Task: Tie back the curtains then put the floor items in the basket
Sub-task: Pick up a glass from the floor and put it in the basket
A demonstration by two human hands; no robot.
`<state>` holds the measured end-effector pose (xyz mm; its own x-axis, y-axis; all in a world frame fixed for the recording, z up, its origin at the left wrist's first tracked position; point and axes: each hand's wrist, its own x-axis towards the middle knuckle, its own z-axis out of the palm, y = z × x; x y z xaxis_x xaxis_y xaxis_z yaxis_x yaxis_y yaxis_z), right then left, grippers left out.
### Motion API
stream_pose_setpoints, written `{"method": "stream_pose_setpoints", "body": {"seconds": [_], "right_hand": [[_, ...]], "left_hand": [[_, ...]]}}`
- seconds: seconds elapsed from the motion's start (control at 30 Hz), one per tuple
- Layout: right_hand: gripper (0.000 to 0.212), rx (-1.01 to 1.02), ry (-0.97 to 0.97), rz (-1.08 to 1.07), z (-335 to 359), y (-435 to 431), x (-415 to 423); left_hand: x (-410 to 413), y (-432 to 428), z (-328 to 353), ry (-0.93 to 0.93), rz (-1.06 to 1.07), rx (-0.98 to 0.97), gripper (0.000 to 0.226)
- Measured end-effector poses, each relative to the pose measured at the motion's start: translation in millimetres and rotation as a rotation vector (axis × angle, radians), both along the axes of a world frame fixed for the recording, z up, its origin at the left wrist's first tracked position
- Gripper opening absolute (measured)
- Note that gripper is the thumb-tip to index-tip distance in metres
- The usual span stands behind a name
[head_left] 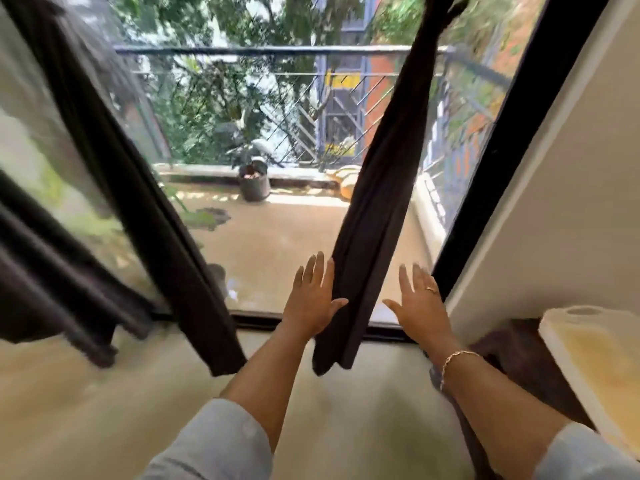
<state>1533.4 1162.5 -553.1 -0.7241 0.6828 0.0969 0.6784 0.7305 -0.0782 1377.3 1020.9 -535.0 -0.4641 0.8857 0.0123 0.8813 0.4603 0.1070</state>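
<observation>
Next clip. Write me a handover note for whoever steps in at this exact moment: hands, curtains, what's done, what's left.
Left hand: open, fingers straight, thumb on the left edge of the narrow curtain.
Right hand: open, just right of that curtain, not touching it.
Other curtains hang loose at the left.
Done: no curtain visibly tied.
Left: tie the curtains back, then put the floor items in the basket; neither is in view.

matt dark cloth curtain, clear glossy window glass, smooth pale floor
</observation>
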Motion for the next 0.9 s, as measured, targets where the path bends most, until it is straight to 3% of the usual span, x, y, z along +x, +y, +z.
{"method": "stream_pose_setpoints", "body": {"seconds": [0.2,0.4,0.63,0.9], "right_hand": [[0.075,-0.002,-0.133,0.152,-28,-41,-4],[0.071,-0.149,-0.138,0.296,-32,-94,-37],[0.069,-0.276,-0.123,0.507,-33,-176,-84],[0.071,-0.231,-0.126,0.656,-36,-262,-151]], "left_hand": [[16,-67,-37,-0.051,0.160,-0.127,0.077],[30,-148,-48,-0.073,0.374,-0.164,0.077],[32,-250,-52,-0.126,0.633,-0.139,0.075],[-5,-351,-59,-0.145,0.775,-0.109,0.075]]}}
